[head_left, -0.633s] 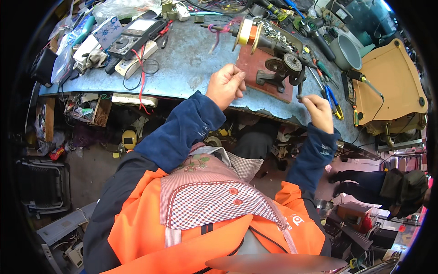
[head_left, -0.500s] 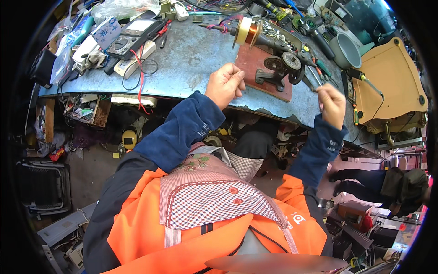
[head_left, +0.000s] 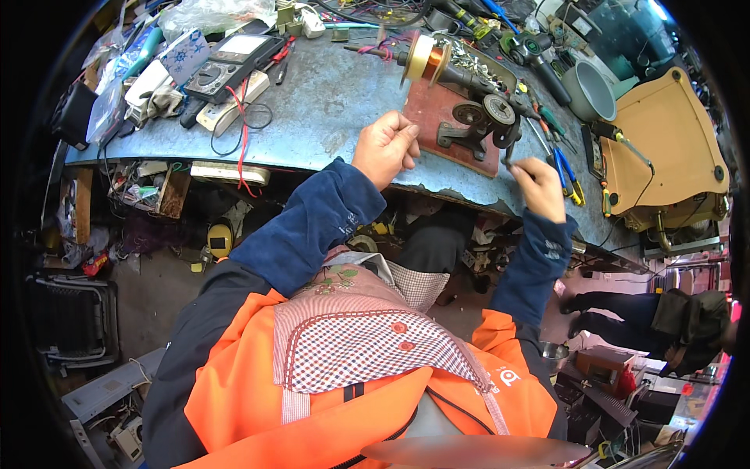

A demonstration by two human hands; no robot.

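Observation:
A hand-cranked coil winder (head_left: 462,137) with round counter dials is mounted on a reddish-brown board (head_left: 426,117) at the bench's front edge. On its shaft sits a bobbin (head_left: 422,61) with pale yellow flanges and copper-coloured windings. My right hand (head_left: 541,189) is closed around the end of the crank handle (head_left: 509,162), to the right of the board. In front of the board's left side, my left hand (head_left: 386,151) is held in a pinch below the bobbin. Whatever lies between its fingers is too fine to see.
Blue-and-yellow pliers (head_left: 568,176) lie right of my right hand, near a screwdriver (head_left: 606,187). A tray of small metal parts (head_left: 476,62) stands behind the winder. A multimeter (head_left: 226,66) with red and black leads occupies the left. A grey bowl (head_left: 591,90) is at the right.
My right hand has swung left and slightly nearer with the crank, uncovering the pliers. My left hand has barely moved, its pinch unchanged.

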